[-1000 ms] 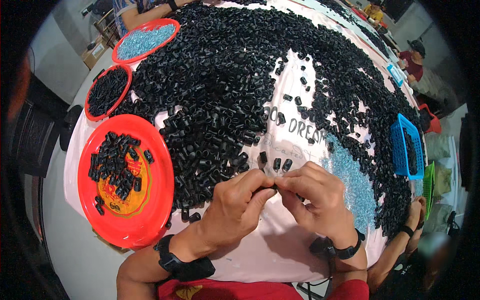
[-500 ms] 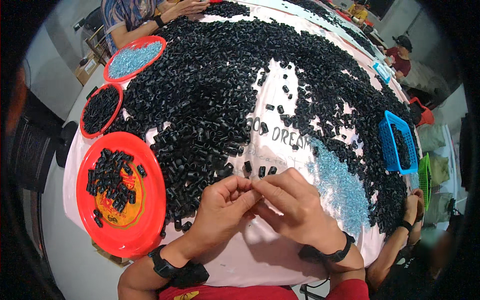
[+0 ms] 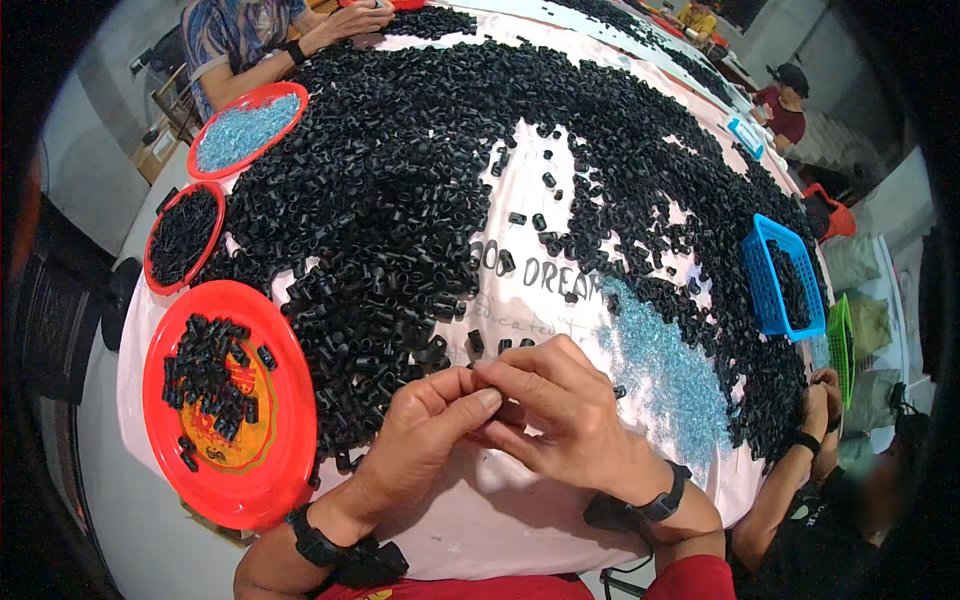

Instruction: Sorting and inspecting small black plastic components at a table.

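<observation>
In front of me, over the near part of the pale cloth, my left hand (image 3: 425, 420) and my right hand (image 3: 562, 405) meet at the fingertips. Both are closed in a pinch; whatever is between the fingers is hidden. Just beyond them lie a few small black tubular pieces (image 3: 475, 341). A broad heap of similar short black pieces (image 3: 360, 210) spreads from the left to the far side. To the right of my right hand is a scatter of small clear bluish pieces (image 3: 665, 365). Left of my hands, a red oval tray (image 3: 275, 490) holds a cluster of black pieces (image 3: 205, 370).
Farther left stand a red dish (image 3: 150, 262) of thin dark pieces and a red plate (image 3: 298, 108) of clear bluish ones. At right are a blue basket (image 3: 762, 290) and a green basket (image 3: 846, 350). A co-worker's hands (image 3: 822, 405) are near it; others sit farther off.
The whole view has shifted slightly, with most of the table moving left in the picture. My hands stay together in the same pinch, with small changes in finger position.
</observation>
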A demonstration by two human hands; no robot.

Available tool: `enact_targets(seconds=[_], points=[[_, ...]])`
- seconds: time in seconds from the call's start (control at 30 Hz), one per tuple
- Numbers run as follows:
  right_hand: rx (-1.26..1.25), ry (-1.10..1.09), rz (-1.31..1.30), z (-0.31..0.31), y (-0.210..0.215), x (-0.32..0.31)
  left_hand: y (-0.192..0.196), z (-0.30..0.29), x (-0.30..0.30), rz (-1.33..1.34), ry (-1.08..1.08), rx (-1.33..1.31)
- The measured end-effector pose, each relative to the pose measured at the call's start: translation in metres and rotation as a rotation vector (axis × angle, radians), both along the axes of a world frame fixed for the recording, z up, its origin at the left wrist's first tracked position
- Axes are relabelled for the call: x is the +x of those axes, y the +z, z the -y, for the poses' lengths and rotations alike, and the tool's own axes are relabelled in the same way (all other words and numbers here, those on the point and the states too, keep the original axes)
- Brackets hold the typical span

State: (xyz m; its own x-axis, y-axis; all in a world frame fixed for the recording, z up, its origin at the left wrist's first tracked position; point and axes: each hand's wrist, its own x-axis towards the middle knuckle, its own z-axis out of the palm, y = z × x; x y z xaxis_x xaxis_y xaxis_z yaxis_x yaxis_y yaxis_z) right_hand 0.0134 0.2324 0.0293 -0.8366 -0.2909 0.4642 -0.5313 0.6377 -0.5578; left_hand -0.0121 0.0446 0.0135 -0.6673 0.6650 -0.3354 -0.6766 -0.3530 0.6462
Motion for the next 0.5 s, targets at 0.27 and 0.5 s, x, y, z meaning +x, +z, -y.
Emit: enact_targets(seconds=[0.27, 0.5], points=[[-0.027, 0.048, -0.014, -0.0042, 0.0003, -0.0034, 0.0041, -0.0031, 0.0032, 0.022, 0.004, 0.004], [0.042, 0.010, -0.028, -0.0052, -0.0015, -0.0063, -0.0006, 0.0020, 0.0018, 0.023, -0.079, -0.006]])
